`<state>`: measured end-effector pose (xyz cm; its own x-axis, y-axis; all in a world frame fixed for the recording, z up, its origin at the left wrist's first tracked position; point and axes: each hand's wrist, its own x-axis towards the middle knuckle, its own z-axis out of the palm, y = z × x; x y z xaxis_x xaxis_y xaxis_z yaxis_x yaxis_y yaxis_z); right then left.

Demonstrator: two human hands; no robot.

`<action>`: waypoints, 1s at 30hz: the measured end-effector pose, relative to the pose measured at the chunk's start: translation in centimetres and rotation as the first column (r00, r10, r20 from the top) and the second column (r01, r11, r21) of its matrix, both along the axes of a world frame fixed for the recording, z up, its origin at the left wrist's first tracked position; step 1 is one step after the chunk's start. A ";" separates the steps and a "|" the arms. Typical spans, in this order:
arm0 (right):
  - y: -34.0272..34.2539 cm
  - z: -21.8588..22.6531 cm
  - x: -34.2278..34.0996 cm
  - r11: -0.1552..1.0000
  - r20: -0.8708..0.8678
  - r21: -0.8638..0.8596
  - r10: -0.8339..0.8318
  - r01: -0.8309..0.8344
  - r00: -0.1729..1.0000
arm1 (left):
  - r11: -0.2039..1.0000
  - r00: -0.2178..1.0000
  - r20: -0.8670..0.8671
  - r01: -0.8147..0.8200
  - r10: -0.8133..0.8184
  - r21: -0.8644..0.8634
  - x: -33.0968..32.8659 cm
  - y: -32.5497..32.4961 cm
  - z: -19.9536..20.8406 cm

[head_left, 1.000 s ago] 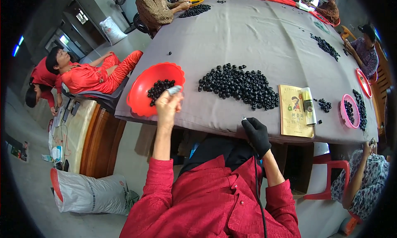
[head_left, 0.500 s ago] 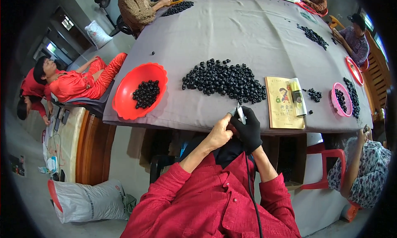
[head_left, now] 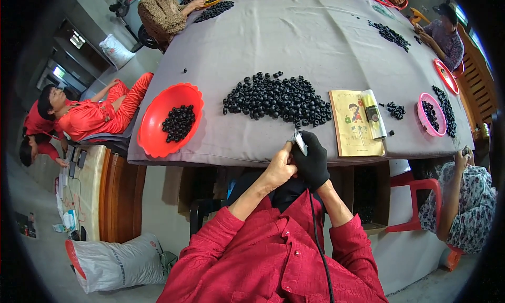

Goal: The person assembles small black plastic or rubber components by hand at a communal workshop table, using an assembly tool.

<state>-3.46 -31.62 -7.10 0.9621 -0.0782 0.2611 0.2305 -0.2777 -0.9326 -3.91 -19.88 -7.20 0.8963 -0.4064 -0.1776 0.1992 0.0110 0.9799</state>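
Note:
My right hand (head_left: 311, 161), in a black glove, is closed around a small tool with a pale metal blade (head_left: 301, 143) whose tip points toward the table. Bare and pinched, my left hand (head_left: 280, 167) meets it just off the table's near edge; whatever sits between those fingers is too small and hidden to name. Just beyond both hands spreads a big heap of small black ring-shaped parts (head_left: 279, 98). To its left, a red scalloped bowl (head_left: 152, 125) holds more of them (head_left: 179, 124).
A yellow booklet (head_left: 350, 137) lies right of the heap, a clear roll (head_left: 374, 118) on it. Farther right are a pink basket (head_left: 421, 113) and more black parts (head_left: 444, 111). Other people sit around the grey-covered table (head_left: 294, 34). A black cord (head_left: 319, 240) hangs over my shirt.
The view has shifted slightly, so the table's things appear a little farther left. My hands stay together, and the blade's tilt has changed slightly.

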 end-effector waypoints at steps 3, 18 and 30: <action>0.1 0.0 -0.1 0.999 0.077 -0.037 0.002 0.001 0.997 | 0.999 1.000 0.008 0.008 -0.007 -0.049 0.0 0.0 -0.4; 0.0 -0.8 0.4 0.999 0.059 -0.029 -0.016 0.018 0.998 | 0.995 1.000 0.006 -0.010 0.009 0.099 0.1 0.4 -0.1; 0.0 -1.2 0.6 0.998 0.085 -0.055 -0.020 0.025 0.996 | 0.998 1.000 -0.013 -0.019 0.020 0.052 -0.1 -0.3 -1.0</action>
<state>-2.85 -31.57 -8.29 0.9347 -0.0825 0.3457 0.3006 -0.3352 -0.8929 -3.98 -20.22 -8.21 0.9012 -0.3788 -0.2106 0.2131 -0.0357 0.9764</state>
